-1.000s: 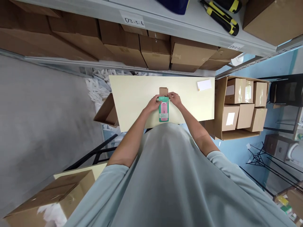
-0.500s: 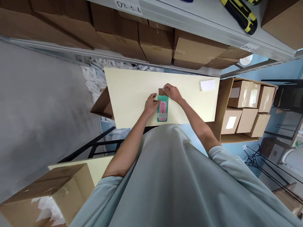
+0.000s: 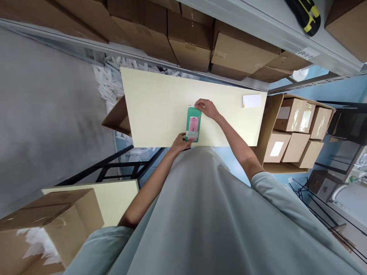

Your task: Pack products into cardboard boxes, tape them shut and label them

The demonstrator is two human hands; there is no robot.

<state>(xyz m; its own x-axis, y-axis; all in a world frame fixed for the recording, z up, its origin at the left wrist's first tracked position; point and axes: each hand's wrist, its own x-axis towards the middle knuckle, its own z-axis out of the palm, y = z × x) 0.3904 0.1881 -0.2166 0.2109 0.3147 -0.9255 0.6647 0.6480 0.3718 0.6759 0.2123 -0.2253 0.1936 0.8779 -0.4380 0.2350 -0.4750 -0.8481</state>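
A green box (image 3: 188,121) with a picture of a pink bottle on its front lies near the front edge of the cream table (image 3: 160,99), slightly tilted. My left hand (image 3: 180,144) grips its lower left end, thumb across the bottom of the front. At the upper end, my right hand (image 3: 207,107) has its fingers bent and pressed together on the top edge. A small white edge shows beside those fingertips. The brown inner flap is out of sight.
A white card (image 3: 251,101) lies at the table's right end. To the right stands a large carton (image 3: 259,152) holding several smaller boxes. An open carton (image 3: 114,116) is left of the table. Shelving with boxes (image 3: 189,53) runs along the back.
My left hand has slid from the box's upper left side down to its lower end. The brown flap at the top has gone from view, and the box has tilted a little.
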